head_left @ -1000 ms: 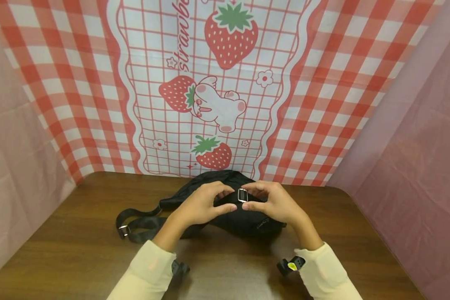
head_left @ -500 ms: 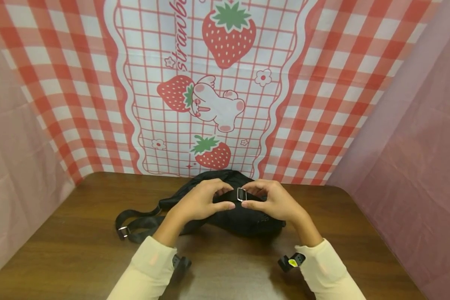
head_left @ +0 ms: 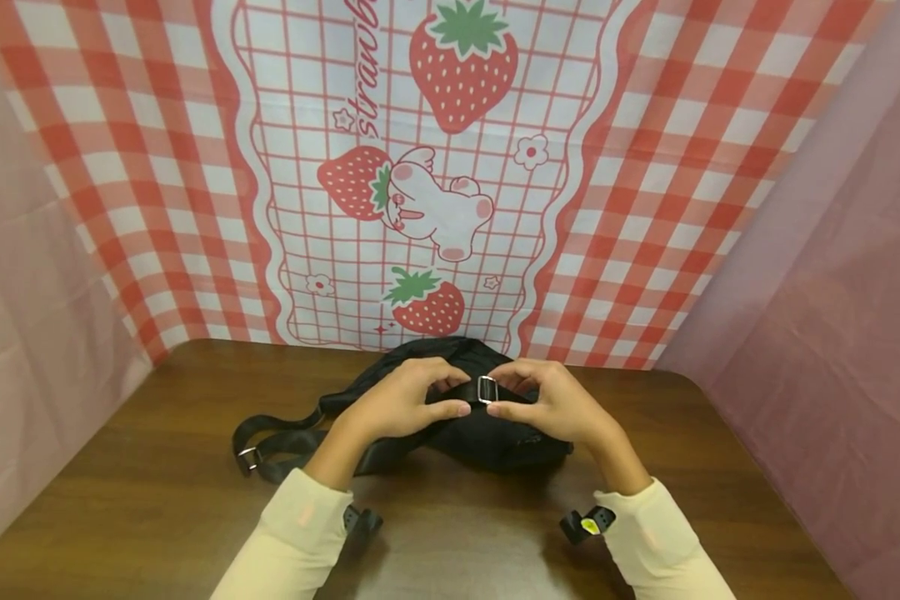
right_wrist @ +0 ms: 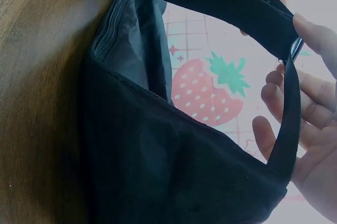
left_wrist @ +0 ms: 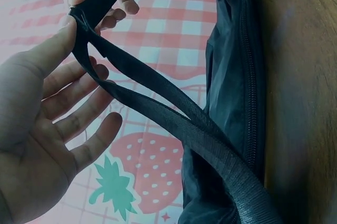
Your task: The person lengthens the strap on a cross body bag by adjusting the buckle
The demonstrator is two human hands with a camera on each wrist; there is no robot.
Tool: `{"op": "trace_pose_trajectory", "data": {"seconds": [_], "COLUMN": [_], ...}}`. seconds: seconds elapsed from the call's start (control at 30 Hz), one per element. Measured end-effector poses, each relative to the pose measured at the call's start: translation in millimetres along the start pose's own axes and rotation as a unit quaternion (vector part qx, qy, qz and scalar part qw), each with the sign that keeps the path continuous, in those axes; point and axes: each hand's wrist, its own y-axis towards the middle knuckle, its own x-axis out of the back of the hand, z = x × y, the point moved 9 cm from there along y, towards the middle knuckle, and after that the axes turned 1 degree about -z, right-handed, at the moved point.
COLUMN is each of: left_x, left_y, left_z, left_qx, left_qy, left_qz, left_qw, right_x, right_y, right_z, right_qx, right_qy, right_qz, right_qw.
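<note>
A black bag (head_left: 487,442) lies on the table, its strap (head_left: 459,392) raised above it with a silver buckle (head_left: 487,389). My left hand (head_left: 401,400) pinches the strap just left of the buckle between thumb and fingers. On the buckle's other side, my right hand (head_left: 562,404) holds the buckle's edge and strap between thumb and fingertips. The left wrist view shows two strap layers (left_wrist: 152,79) running down from the left hand (left_wrist: 52,97). In the right wrist view, the strap (right_wrist: 291,124) bends at the buckle (right_wrist: 296,48) beside the right hand (right_wrist: 316,108).
A looped strap end with a second metal buckle (head_left: 249,458) lies on the wooden table (head_left: 450,533) at the left. A red and white checked cloth with strawberries (head_left: 427,308) hangs behind the table, and pink cloth (head_left: 832,333) hangs at both sides.
</note>
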Motion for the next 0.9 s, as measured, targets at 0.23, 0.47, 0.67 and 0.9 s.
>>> {"op": "trace_pose_trajectory", "data": {"seconds": [0.23, 0.47, 0.67, 0.9], "left_x": [-0.1, -0.9, -1.2, -1.4], "left_y": [-0.6, -0.9, -0.9, -0.8], "left_z": [-1.6, -4.0, -4.6, -6.3], "left_qx": [0.002, -0.006, -0.011, -0.017], "left_qy": [0.005, 0.000, -0.007, -0.011], "left_qz": [0.005, 0.011, 0.009, 0.005], "left_qw": [1.0000, 0.9999, 0.9999, 0.9998], "right_x": [-0.2, -1.1, -1.3, -1.9], "right_y": [-0.2, -1.4, -2.1, -1.7], "right_z": [2.3, 4.0, 4.5, 5.9], "right_qx": [0.006, 0.014, 0.014, 0.018], "right_qy": [-0.002, -0.001, -0.005, -0.001], "right_qz": [0.000, 0.003, 0.003, 0.002], "right_qw": [1.0000, 0.9999, 0.9999, 0.9998]}}
